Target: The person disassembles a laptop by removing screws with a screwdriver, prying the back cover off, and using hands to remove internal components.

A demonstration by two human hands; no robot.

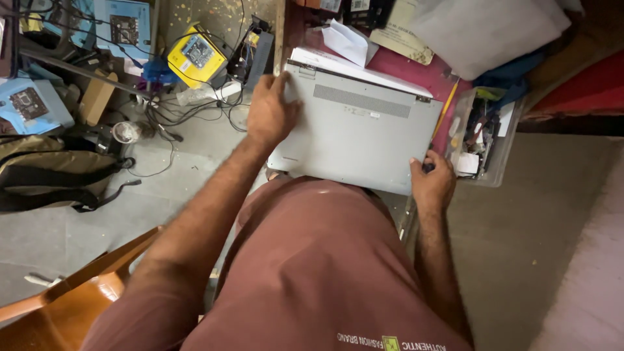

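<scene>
A grey laptop (364, 133) lies upside down, its underside with a vent strip facing up, on a small red-topped table (416, 71). My left hand (270, 114) rests flat on the laptop's left edge, fingers spread over the corner. At the near right corner, my right hand (432, 182) is closed around a small dark tool whose tip touches the laptop. White papers (351, 42) lie just beyond the laptop.
A clear plastic tray (484, 133) of small parts sits right of the table. On the floor to the left are a yellow box (195, 55), blue boxes (29, 104), tangled cables (188, 110) and a dark backpack (58, 175). An orange chair (71, 305) stands at lower left.
</scene>
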